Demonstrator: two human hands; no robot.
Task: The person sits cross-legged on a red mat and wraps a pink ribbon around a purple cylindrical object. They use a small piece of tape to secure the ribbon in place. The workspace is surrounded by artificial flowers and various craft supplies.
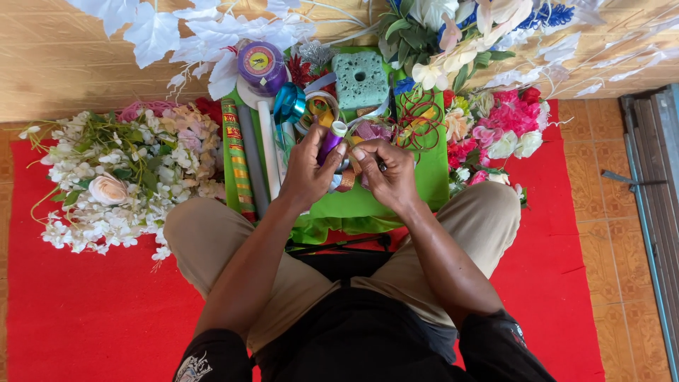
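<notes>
While left hand [305,172] grips purple tube [329,141] upright, right hand [387,173] pinches ribbon [348,178] just beside, over green cloth [431,185].

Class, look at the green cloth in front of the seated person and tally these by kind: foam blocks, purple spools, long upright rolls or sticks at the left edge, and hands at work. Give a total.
Green foam block: 1
Purple spool: 1
Long rolls: 3
Hands, left hand and right hand: 2
Total: 7
</notes>
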